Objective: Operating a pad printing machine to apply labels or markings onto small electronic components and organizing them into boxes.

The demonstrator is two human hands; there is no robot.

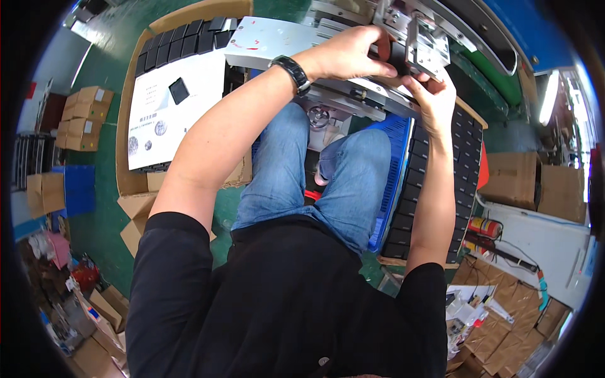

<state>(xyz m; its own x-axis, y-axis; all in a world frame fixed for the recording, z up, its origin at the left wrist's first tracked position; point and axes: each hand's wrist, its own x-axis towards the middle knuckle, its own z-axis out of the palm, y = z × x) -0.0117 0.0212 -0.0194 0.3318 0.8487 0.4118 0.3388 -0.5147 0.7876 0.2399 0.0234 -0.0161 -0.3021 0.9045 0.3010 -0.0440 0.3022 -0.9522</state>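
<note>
My left hand (353, 55), with a dark watch on its wrist, holds a rounded black part (398, 58) between thumb and fingers. The part sits against the metal fixture (428, 45) of a machine. My right hand (433, 104) reaches up from the right, its fingers closed at the lower edge of the fixture, close to the black part. What those fingertips grip is hidden. Beneath my left hand lies a pale metal machine plate (271, 39) with red marks.
On the left, an open carton (126, 157) holds rows of black boxes (183, 43) and a white printed sheet (157, 113) with one small black box (179, 91) on it. Right of my legs stand a blue crate (396, 157) and a carton of black boxes (435, 164).
</note>
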